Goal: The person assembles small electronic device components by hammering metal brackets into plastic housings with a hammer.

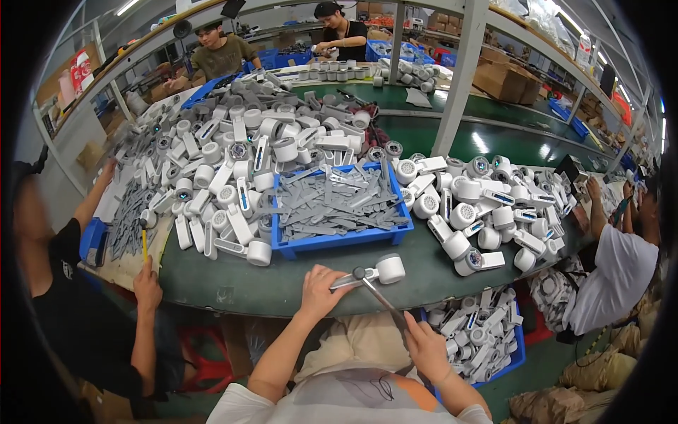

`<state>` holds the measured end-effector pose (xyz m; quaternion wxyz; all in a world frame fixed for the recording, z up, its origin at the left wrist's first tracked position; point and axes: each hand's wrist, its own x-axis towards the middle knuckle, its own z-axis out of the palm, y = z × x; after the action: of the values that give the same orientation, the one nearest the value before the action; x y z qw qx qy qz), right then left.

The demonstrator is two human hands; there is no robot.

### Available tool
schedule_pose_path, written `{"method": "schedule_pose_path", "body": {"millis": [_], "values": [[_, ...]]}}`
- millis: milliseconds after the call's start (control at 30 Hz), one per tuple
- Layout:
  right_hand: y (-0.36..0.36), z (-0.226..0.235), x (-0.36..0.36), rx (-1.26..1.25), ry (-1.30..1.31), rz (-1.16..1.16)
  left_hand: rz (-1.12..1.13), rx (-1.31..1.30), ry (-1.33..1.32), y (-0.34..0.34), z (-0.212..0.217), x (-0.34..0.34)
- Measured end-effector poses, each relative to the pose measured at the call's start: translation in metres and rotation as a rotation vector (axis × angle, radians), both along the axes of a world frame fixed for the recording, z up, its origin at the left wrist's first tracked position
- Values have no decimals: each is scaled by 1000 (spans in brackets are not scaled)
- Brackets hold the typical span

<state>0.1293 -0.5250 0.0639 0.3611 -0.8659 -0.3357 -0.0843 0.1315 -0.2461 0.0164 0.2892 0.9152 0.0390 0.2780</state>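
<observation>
My left hand (pixel 321 291) is closed around the handle of a white handheld fan (pixel 390 269), whose round head points right at the table's near edge. My right hand (pixel 426 348) grips a hammer (pixel 381 300) with a metal shaft and a small dark rounded head. That hammer head lies over the fan's handle, just right of my left fingers; whether they touch, I cannot tell. Just beyond, a blue bin (pixel 345 242) holds a heap of flat grey strips (pixel 339 201).
White fans are piled left (pixel 233 184) and right (pixel 480 205) of the bin. Below the table edge at right stands a blue crate (pixel 519 346) of fans. A co-worker at left holds a yellow-handled hammer (pixel 144 244). A metal post (pixel 459 85) rises beyond the table.
</observation>
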Motion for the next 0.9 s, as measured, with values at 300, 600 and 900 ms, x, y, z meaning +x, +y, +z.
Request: {"method": "schedule_pose_path", "body": {"millis": [300,600,900], "values": [[5,-2,8,-193,-46,71,-1,-31,-37,3,-5,4],[15,-5,4,-128,-56,122,-14,-341,63,1,-10,-4],[21,-3,2,-174,-71,118,0,-358,25,2,-16,3]]}}
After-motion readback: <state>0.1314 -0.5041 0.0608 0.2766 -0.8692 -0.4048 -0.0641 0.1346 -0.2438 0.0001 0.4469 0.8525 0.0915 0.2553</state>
